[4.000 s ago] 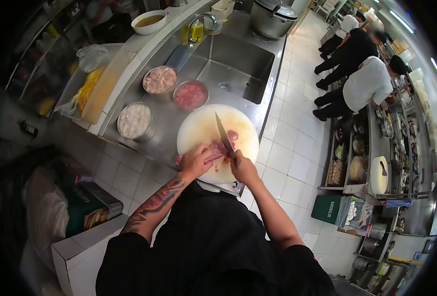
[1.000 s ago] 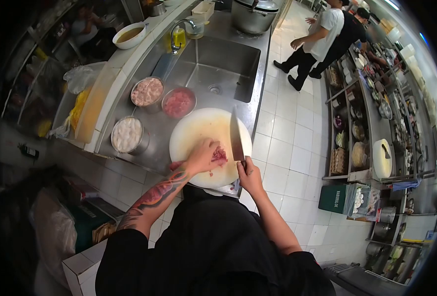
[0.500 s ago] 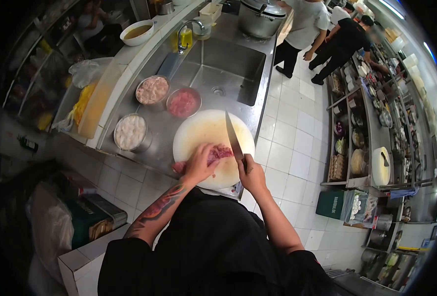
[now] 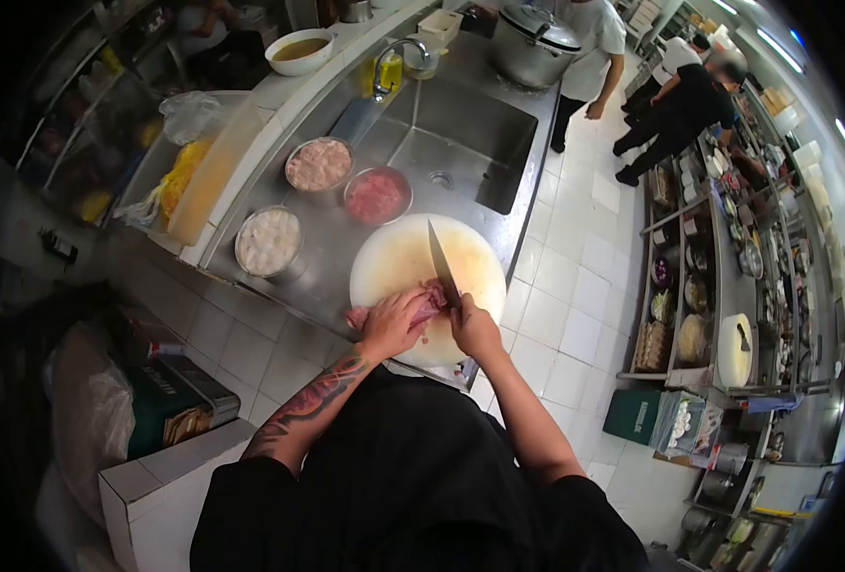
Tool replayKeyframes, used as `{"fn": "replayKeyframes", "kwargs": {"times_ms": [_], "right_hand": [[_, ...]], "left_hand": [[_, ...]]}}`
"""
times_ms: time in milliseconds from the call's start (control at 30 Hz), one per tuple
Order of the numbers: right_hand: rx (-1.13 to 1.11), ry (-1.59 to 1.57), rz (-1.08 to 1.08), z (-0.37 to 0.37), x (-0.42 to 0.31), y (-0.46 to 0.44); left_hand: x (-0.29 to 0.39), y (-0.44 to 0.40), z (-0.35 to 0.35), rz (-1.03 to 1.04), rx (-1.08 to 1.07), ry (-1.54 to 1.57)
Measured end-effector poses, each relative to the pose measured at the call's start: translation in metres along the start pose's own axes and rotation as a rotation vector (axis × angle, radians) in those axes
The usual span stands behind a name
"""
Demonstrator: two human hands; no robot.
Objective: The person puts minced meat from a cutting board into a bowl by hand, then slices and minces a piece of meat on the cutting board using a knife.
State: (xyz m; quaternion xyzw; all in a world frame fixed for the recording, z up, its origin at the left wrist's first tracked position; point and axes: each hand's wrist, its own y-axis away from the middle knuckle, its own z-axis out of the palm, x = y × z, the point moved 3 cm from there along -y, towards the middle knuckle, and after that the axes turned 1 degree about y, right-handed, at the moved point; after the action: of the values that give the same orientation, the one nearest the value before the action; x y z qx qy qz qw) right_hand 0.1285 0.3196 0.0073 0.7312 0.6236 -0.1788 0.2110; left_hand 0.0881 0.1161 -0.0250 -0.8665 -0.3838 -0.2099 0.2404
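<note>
A round white cutting board (image 4: 389,253) lies at the near end of the steel counter. On it rests a long piece of raw red meat (image 4: 432,300), partly covered by my left hand (image 4: 394,326), whose fingers press and curl over it. My right hand (image 4: 477,328) is closed around the handle of a kitchen knife (image 4: 442,259). The blade points away from me and lies against the meat's right end; whether it has cut in is hidden. Beyond the board stand metal bowls of sliced red meat (image 4: 378,194), pale meat (image 4: 318,164) and white pieces (image 4: 269,240).
Past the bowls is a steel sink (image 4: 475,143) with a curved faucet (image 4: 380,76). A large lidded pot (image 4: 534,48) stands at the counter's far end. Several people are farther off; one wears black (image 4: 675,110). Shelving (image 4: 646,276) lines the right side, across the tiled floor.
The knife has moved left over the board, up to the meat's right end. My left hand stays on the meat. The whole view has shifted slightly.
</note>
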Motion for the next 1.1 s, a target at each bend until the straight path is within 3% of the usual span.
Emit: {"fn": "replayKeyframes", "kwargs": {"times_ms": [100, 167, 233, 300, 433, 533, 700, 767, 900, 1033, 1100], "right_hand": [[-0.035, -0.009, -0.016, -0.013, -0.011, 0.003], [0.064, -0.091, 0.018, -0.017, -0.026, 0.018], [-0.037, 0.027, 0.064, 0.021, 0.017, 0.007], [-0.061, -0.038, -0.069, 0.020, 0.036, -0.016], [0.021, -0.084, -0.006, -0.029, -0.027, 0.011], [-0.052, 0.003, -0.025, 0.020, 0.005, 0.009], [-0.080, 0.050, -0.037, -0.036, -0.032, 0.008], [0.056, -0.078, -0.028, -0.034, -0.045, 0.023], [-0.089, -0.059, -0.100, 0.029, 0.014, 0.005], [-0.015, -0.081, -0.064, -0.029, -0.039, 0.020], [0.028, -0.099, -0.019, -0.001, -0.019, 0.020]], "left_hand": [[-0.001, 0.007, 0.001, 0.023, 0.042, 0.006], [-0.002, 0.009, 0.002, 0.007, 0.090, 0.053], [-0.004, 0.010, 0.011, -0.001, 0.080, 0.078], [-0.008, 0.008, 0.010, -0.013, 0.079, 0.086], [-0.007, 0.007, 0.007, 0.042, 0.110, 0.116], [-0.003, 0.010, 0.008, 0.015, 0.121, 0.131], [-0.005, 0.011, 0.003, 0.028, 0.139, 0.127], [-0.006, 0.013, 0.006, 0.007, 0.181, 0.104], [-0.009, 0.009, 0.006, -0.012, 0.173, 0.108], [-0.010, 0.014, 0.008, 0.004, 0.154, 0.133], [-0.008, 0.012, 0.009, -0.001, 0.171, 0.132]]}}
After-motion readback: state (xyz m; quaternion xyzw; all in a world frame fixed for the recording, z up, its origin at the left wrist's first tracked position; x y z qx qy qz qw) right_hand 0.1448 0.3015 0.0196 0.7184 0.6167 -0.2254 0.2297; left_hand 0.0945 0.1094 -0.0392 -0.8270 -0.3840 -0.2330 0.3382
